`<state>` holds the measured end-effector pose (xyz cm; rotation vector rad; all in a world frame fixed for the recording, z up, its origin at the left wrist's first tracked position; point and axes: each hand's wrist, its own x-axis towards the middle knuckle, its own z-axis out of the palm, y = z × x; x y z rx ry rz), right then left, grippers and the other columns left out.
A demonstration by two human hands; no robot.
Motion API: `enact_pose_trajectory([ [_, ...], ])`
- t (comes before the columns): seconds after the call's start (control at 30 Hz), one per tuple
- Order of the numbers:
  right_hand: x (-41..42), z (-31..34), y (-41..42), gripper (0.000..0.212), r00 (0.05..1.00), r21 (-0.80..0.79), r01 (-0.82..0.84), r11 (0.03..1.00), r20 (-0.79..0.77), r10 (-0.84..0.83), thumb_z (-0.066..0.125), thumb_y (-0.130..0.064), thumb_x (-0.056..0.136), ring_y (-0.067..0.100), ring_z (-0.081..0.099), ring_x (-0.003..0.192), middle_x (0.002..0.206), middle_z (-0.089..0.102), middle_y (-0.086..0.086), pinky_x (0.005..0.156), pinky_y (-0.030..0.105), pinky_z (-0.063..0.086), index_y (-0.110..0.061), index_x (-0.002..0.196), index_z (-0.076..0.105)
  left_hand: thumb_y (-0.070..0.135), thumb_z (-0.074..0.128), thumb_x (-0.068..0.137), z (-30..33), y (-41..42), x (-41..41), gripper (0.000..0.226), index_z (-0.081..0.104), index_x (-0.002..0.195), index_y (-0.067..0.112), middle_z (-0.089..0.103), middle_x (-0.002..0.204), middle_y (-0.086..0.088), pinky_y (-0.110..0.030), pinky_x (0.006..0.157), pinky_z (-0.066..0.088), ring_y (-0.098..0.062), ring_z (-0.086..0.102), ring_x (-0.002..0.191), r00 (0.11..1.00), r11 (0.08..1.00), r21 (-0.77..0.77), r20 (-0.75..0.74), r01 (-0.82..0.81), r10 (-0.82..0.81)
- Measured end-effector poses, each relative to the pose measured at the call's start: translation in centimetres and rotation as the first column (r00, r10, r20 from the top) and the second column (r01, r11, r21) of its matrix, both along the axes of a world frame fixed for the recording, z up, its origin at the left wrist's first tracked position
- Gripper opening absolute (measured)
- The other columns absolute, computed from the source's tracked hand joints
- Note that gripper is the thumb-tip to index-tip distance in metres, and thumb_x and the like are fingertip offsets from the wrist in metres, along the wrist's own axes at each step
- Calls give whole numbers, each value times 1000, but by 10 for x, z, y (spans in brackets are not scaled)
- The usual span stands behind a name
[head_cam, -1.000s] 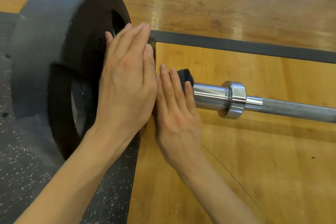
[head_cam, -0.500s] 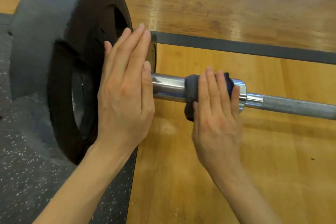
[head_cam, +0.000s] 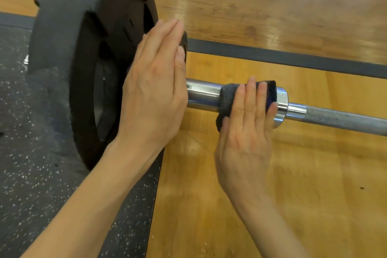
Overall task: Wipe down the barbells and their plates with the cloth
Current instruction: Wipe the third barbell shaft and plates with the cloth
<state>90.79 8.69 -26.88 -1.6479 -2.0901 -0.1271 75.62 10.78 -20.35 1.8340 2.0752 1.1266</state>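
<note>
I'm wiping the barbell (head_cam: 335,118) sleeve at frame centre: my right hand (head_cam: 245,132) presses the cloth (head_cam: 230,95) flat-fingered against the chrome, while my left hand (head_cam: 155,94), fingers straight together, braces the plate (head_cam: 83,48). Next, probably, the knurled shaft.

A: Floor, right and upper frame?
B: Glossy wooden floor (head_cam: 251,184), yellow-brown boards, glare at upper right.
A: Left side?
B: Dark speckled rubber mat (head_cam: 31,184), white flecks, lower left.
A: Anything crossing the wood?
B: A dark grey strip (head_cam: 293,57) running left to right, slightly downward, mid-upper frame.
</note>
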Motion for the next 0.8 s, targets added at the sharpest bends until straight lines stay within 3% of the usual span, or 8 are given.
enact_pose_trajectory([
  [0.1,-42,3,6,65,989,-32,-145,989,-25,144,44,9,93,36,13,154,163,19,24,127,46,4,6,154,25,18,30,110,2,6,-2,44,43,150,5,44,154,-5,-37,122,27,-13,35,146,1000,1000,-2,-1,5,-5],
  [0.2,-30,4,14,55,968,-40,-241,970,64,243,41,-6,103,33,16,154,163,22,21,127,44,6,3,155,26,17,30,110,3,8,-2,44,42,150,4,44,153,-5,-38,122,27,-12,35,145,1000,1000,0,-6,16,-16],
  [0.37,8,9,8,49,1000,-58,-20,998,18,21,31,-18,109,30,21,153,161,31,17,127,46,6,1,154,32,19,30,110,0,2,-1,46,39,152,4,41,156,-6,-35,123,22,-15,30,148,1000,1000,9,-4,14,-14],
  [0.5,-37,14,13,48,993,-87,-114,990,-20,113,28,-21,109,32,29,150,156,40,19,127,45,9,2,150,41,14,32,110,-3,-6,-1,44,39,151,2,40,157,-8,-42,122,26,-17,31,149,999,999,35,22,24,-25],
  [0.6,-20,17,15,46,981,-93,-192,977,24,195,33,-21,109,31,37,146,151,47,18,126,46,13,0,147,45,11,33,110,-6,-15,3,43,39,151,1,40,157,-9,-46,121,29,-20,32,149,998,998,54,44,31,-34],
  [0.73,9,21,1,46,998,-113,-7,994,54,13,30,-20,109,30,34,148,152,47,15,127,47,10,-1,147,46,9,34,108,-12,-27,6,44,37,151,-1,37,159,-11,-46,123,26,-21,29,150,999,996,92,36,16,-19],
  [0.8,-14,22,-2,45,999,-136,-23,990,26,27,32,-17,107,33,35,147,150,49,18,127,46,10,1,146,47,7,33,108,-16,-35,8,45,36,151,-2,36,159,-11,-44,124,23,-21,27,151,999,994,112,34,10,-14],
])
